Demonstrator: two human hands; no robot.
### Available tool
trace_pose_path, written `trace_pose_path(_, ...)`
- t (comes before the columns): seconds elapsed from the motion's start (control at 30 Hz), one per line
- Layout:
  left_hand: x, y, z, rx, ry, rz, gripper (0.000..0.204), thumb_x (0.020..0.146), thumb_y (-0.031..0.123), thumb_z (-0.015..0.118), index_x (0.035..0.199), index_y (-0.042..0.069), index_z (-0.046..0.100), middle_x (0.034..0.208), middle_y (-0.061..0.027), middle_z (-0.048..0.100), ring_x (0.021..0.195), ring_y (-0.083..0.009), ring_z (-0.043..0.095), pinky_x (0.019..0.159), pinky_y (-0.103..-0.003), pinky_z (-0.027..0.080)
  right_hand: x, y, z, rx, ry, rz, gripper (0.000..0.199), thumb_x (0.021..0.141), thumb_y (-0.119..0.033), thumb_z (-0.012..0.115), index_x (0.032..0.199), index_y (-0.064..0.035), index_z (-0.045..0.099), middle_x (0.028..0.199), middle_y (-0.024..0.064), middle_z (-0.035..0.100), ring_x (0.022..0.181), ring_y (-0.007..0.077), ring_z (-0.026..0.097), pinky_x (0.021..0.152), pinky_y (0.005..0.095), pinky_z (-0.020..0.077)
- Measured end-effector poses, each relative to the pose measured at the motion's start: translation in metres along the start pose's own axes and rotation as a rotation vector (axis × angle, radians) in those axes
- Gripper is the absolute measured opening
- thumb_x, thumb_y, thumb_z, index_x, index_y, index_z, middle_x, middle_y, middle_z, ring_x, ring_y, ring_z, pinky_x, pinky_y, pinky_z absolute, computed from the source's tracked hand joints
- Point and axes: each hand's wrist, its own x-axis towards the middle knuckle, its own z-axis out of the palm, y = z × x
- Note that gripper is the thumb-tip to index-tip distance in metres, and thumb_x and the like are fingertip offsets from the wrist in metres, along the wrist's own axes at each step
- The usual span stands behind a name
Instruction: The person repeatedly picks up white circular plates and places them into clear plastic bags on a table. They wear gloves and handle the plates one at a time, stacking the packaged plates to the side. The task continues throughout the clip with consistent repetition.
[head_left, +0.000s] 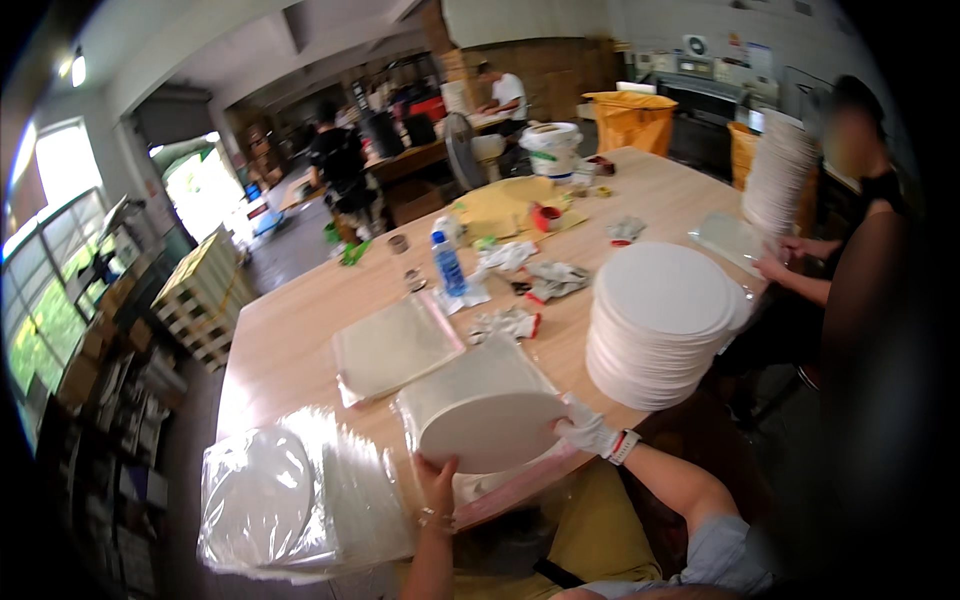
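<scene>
My bare left fingers (450,467) and gloved right fingers (574,426) are clamped on opposite edges of a white disc (490,432), tilted over the clear bags (482,368), probably to keep it steady. The disc stack (655,335) stands to my right, likely for easy reach.

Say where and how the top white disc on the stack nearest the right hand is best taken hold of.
Probably by the near-left rim of the top white disc, coming from the person's side: it lies flat and wide atop the stack, so its face offers nothing to pinch, while that rim faces the gloved right hand.
</scene>
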Motion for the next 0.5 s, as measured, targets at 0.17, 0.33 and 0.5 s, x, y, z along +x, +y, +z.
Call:
trace_pose_path(0.17, -0.001, -0.014, 0.006, -0.114, 0.114, 0.049, 0.04, 0.072, -0.002, 0.065, 0.105, 0.003, 0.042, 0.098, -0.0059, 0.052, 0.091, -0.0148, 0.05, 0.083, -0.028, 0.042, 0.002, 0.016, -0.015, -0.321, -0.07, -0.003, 0.038, 0.079, -0.009, 0.052, 0.113, 0.0038, 0.043, 0.086, 0.0215, 0.061, 0.08, 0.0323, 0.061, 0.071, 0.0388, 0.0472)
trace_pose_path(0.33, 0.007, -0.027, -0.004, 0.036, 0.026, 0.127, 0.046, 0.074, -0.002, 0.064, 0.113, 0.001, 0.04, 0.103, -0.008, 0.049, 0.096, -0.0166, 0.049, 0.086, -0.03, 0.041, -0.006, -0.02, -0.026, -0.537, -0.042, -0.139, 0.018, 0.079, -0.009, 0.053, 0.095, -0.0008, 0.052, 0.075, 0.018, 0.062, 0.07, 0.0334, 0.062, 0.061, 0.0408, 0.0478)
trace_pose_path(0.5, 0.001, -0.009, -0.018, 0.748, -0.113, 0.368, 0.057, 0.073, 0.009, 0.063, 0.124, -0.001, 0.039, 0.107, -0.0152, 0.053, 0.102, -0.0264, 0.051, 0.091, -0.035, 0.04, -0.02, -0.001, -0.038, -0.627, 0.034, -0.176, 0.011, 0.077, -0.005, 0.055, 0.088, -0.0024, 0.056, 0.07, 0.0156, 0.061, 0.068, 0.0312, 0.062, 0.058, 0.0389, 0.0479)
